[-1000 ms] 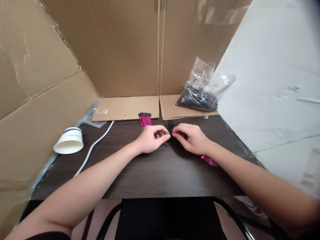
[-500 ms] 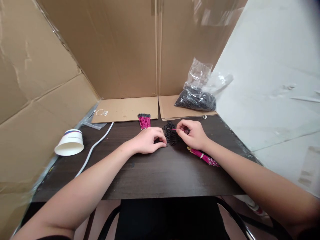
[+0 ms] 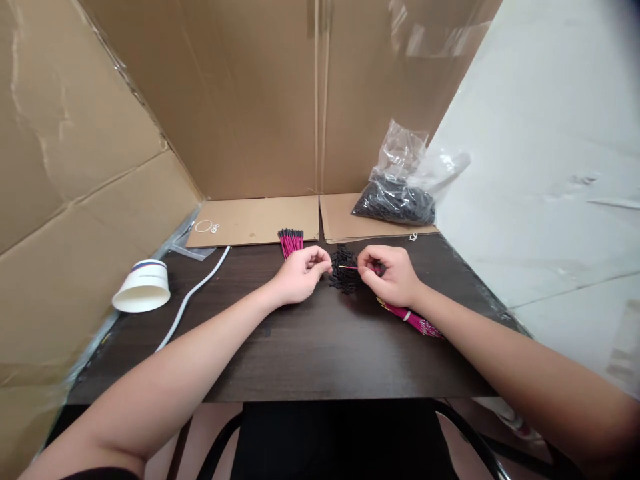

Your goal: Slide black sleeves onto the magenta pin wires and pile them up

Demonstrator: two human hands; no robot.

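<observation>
My right hand [image 3: 387,273] pinches a thin pink wire [image 3: 349,267] whose bare tip points left. My left hand [image 3: 303,272] is closed in a pinch, its fingertips a little left of that tip, with something small and black between them that I cannot make out. Between the two hands lies a small heap of short black tubes [image 3: 344,275] on the dark table [image 3: 300,347]. A banded bundle of pink wires [image 3: 413,320] lies under my right wrist. A second bundle of pink wires with black ends [image 3: 291,241] lies just beyond my left hand.
A clear bag of black tubes [image 3: 397,193] sits on cardboard at the back right. At the left lie a tipped white paper cup [image 3: 143,287], a white cable [image 3: 193,297] and small rings [image 3: 205,227]. Cardboard walls [image 3: 250,100] enclose the back and left.
My left hand has risen from the table beside the heap and now pinches near the wire's tip. My right hand has stayed about where it was, holding the wire.
</observation>
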